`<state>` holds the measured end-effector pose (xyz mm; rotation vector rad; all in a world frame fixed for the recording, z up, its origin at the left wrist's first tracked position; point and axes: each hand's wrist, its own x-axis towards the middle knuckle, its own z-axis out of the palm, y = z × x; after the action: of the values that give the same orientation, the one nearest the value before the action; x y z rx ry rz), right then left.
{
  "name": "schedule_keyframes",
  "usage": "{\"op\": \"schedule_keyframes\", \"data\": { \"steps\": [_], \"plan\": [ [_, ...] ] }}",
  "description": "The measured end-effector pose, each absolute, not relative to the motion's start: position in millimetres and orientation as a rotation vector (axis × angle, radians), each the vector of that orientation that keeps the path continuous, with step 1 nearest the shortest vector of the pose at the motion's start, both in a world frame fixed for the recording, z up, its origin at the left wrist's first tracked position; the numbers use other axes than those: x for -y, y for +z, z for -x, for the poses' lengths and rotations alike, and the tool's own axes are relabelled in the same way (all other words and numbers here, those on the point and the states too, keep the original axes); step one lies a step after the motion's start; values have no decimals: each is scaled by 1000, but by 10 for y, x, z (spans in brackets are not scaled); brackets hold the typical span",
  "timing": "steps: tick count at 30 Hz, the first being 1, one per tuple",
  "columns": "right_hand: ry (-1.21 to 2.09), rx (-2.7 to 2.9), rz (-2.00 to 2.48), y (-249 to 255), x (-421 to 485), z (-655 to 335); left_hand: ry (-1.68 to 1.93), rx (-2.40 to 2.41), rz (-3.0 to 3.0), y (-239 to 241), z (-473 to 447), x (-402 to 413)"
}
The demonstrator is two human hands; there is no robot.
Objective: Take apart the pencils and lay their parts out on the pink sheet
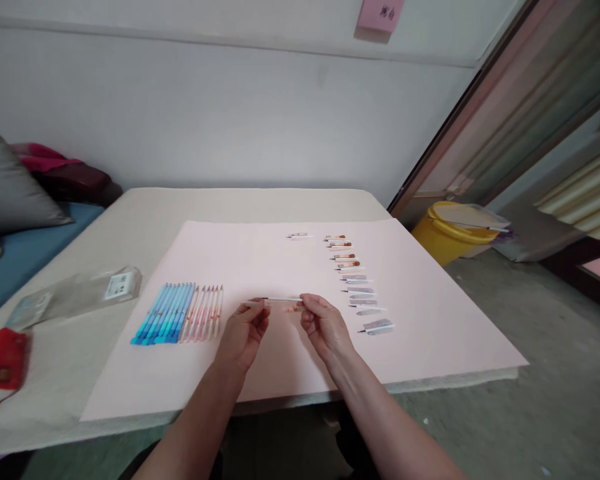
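My left hand [245, 330] is closed in a pinch on a short whitish tube [251, 304], probably a pen part, partly covered by the fingers. Between the hands runs a thin white pen refill [284, 299], its dark tip pointing left towards my left fingers. My right hand [326, 325] pinches the refill's right end. Just under the refill, a small pinkish pen part [291, 309] shows on the pink sheet. To the left lie a row of blue pens [164, 313] and a row of pink pens [203, 313], side by side.
Disassembled pen parts [359, 291] lie in a column at right, with another small group [299, 236] further back. A pink sheet [430, 333] covers the table. Plastic bags [80, 297] and a red packet [3, 367] lie left. A yellow bucket [443, 233] stands right.
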<state>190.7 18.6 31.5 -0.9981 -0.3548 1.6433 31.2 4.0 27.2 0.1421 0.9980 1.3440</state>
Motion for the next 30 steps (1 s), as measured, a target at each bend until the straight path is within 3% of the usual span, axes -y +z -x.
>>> {"op": "schedule_keyframes", "data": {
  "steps": [14, 23, 30],
  "plan": [
    [1673, 468, 1040, 261, -98, -1778, 1348, -930, -160, 227, -472, 24],
    [1901, 134, 852, 261, -181, -1849, 1459, -996, -43, 242, -318, -60],
    [1595, 381, 1028, 289, -165, -1866, 1384, -996, -83, 202, -423, 7]
  ]
}}
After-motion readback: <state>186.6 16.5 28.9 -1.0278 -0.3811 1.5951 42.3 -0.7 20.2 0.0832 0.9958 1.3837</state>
